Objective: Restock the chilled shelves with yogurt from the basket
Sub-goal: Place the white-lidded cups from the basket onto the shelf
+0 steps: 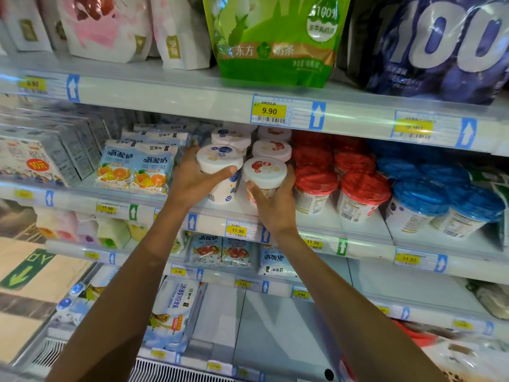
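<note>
While both hands are loaded, step in hand: seating two yogurt cups at the shelf front (judgement).
Left hand point(190, 180): wrapped round the blueberry cup point(217, 158), thumb across its front just under the lid.
Right hand point(275, 205): wrapped round the strawberry cup point(264, 172), thumb on one side, fingers on the other.
Cup location: side by side at the middle shelf point(316, 219), in front of matching white-lidded cups point(271, 150), between orange pouches point(137, 169) and red-lidded cups point(363, 188); base contact with the shelf cannot be confirmed.
Handling: probably light, with a rigid plastic wall; the chilled surface may be slick; the lid may lift if squeezed.
Grip point: mid-wall below the lid rim, never the lid alone.
Basket: not in view.
</note>
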